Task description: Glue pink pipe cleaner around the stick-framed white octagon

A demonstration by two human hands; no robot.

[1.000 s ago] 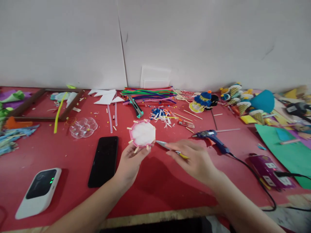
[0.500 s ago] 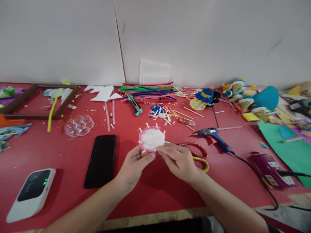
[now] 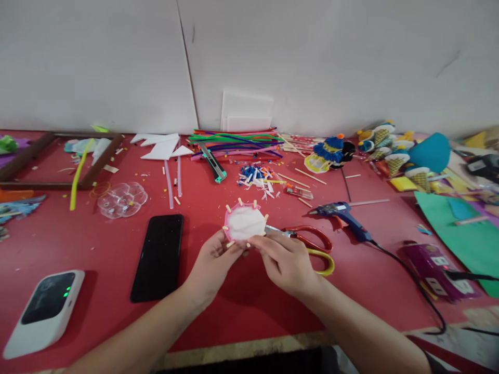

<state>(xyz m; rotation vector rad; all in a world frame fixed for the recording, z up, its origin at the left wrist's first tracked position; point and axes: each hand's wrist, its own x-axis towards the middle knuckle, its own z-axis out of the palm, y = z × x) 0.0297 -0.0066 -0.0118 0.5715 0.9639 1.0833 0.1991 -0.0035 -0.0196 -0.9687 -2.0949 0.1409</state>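
Between my two hands is a small round white disc (image 3: pixel 245 223) with a pink rim and several short pale wooden sticks standing out around its edge. My left hand (image 3: pixel 216 259) grips it at the lower left, thumb on the near edge and fingers partly hidden beneath. My right hand (image 3: pixel 286 259) is closed at its lower right, fingertips pinching the near edge. Behind my right hand lie scissors (image 3: pixel 315 236) with one red and one yellow handle, their blades partly covered. A blue glue gun (image 3: pixel 345 218) rests farther right.
A black phone (image 3: pixel 158 257) and a white device with a screen (image 3: pixel 44 311) lie at left. A clear flower-shaped tray (image 3: pixel 122 200), a cutter knife (image 3: pixel 213 163), pipe cleaners (image 3: pixel 237 139) and paper scraps (image 3: pixel 257 177) lie behind. A purple power socket (image 3: pixel 436 270) and cable are at right.
The view has shifted slightly. Both hands still hold the disc, which has turned a little; the right fingers have moved slightly along its near edge.
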